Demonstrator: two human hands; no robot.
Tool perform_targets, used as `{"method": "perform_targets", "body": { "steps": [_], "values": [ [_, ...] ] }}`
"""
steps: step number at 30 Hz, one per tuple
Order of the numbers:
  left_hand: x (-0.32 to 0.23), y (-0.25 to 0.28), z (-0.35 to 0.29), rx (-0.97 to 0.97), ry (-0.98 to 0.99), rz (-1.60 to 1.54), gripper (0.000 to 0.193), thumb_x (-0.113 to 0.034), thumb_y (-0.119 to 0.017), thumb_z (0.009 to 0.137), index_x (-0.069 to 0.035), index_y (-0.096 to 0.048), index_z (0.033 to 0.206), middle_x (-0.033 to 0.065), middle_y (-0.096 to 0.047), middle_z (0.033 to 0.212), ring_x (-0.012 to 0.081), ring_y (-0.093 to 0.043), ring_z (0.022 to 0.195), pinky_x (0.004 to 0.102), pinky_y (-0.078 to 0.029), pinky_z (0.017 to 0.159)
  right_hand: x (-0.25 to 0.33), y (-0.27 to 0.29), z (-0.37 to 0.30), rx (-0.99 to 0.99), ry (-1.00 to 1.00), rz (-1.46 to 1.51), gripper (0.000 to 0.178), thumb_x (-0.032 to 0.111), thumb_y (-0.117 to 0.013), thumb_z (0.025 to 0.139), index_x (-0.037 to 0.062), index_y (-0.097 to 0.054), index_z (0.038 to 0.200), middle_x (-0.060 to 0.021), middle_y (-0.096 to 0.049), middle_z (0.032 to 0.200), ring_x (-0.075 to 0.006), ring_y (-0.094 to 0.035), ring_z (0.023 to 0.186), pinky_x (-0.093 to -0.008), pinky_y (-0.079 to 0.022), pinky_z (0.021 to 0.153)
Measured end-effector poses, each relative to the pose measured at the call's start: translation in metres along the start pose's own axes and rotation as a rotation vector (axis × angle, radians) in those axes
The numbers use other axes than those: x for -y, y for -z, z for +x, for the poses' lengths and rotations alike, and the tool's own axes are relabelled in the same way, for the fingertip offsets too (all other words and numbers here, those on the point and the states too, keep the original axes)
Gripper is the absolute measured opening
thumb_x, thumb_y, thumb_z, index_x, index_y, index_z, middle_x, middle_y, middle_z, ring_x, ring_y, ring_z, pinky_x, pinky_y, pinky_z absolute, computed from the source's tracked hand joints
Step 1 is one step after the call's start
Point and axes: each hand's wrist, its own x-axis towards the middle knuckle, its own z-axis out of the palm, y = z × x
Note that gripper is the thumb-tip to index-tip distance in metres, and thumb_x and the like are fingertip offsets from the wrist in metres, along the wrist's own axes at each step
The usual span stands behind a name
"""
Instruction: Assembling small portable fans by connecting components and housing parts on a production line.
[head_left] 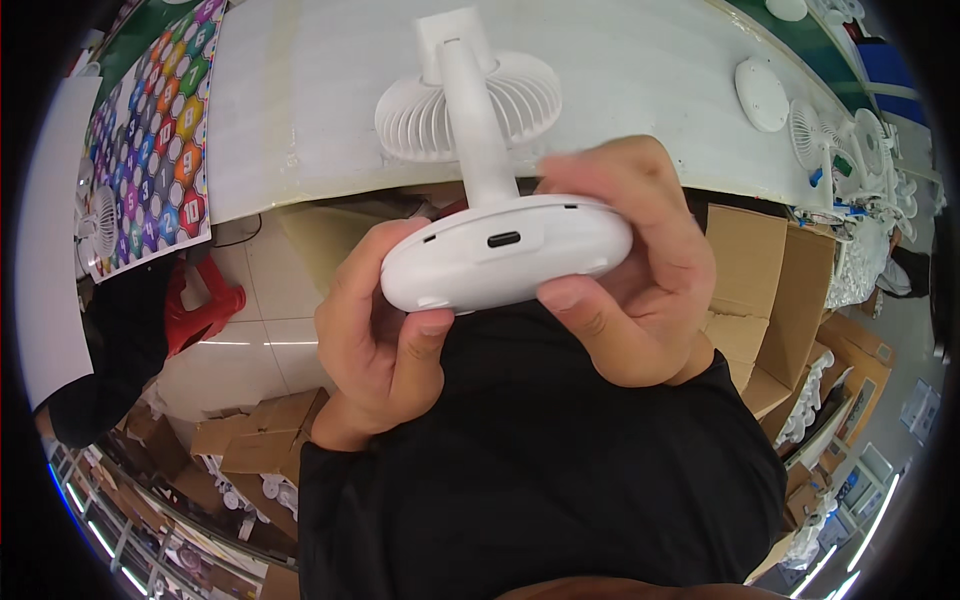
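Observation:
A white desk fan (478, 150) is held up between my two hands, with its round base turned toward me and its caged head pointing away over the table. My left hand (375, 340) grips the left end of the base, thumb underneath and fingers along the upper edge. On the right end, my right hand (650, 270) is closed round the base with its thumb low; its forefinger is slightly blurred near the stem. A dark oval port and small slots show on the side of the base.
Ahead lies a white worktable (310, 90). A round white disc (762, 95) and several white fans (815, 135) are at its right. A colourful numbered mat (160, 140) covers the left. Below stand a red stool (205, 305), cardboard boxes (260, 435) and an opened carton (755, 290).

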Motion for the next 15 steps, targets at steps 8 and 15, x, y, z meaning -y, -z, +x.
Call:
{"method": "perform_targets", "body": {
  "steps": [8,15],
  "values": [
    [0.002,-0.002,-0.002,0.013,0.107,0.076,0.034,-0.022,-0.060,0.093,0.006,-0.060,0.114,0.0187,-0.060,0.117,0.0251,-0.060,0.093,0.0303,-0.048,0.082,-0.007,0.013,0.016,0.230,0.059,-0.047,0.043,0.018,-0.078,0.073,0.0014,-0.065,0.110,-0.0099,-0.056,0.095,-0.0197,-0.053,0.081,-0.0286,-0.044,0.077],
    [0.010,-0.026,0.043,-0.391,0.227,-0.795,0.047,-0.035,-0.032,0.103,-0.002,-0.061,0.087,0.0111,-0.062,0.085,0.0201,-0.053,0.074,0.0294,-0.042,0.080,-0.029,-0.011,0.023,0.094,0.437,0.049,0.036,0.008,-0.077,0.072,0.0051,-0.067,0.106,-0.0088,-0.058,0.099,-0.0165,-0.052,0.084,-0.0257,-0.043,0.076]
  ]
}}
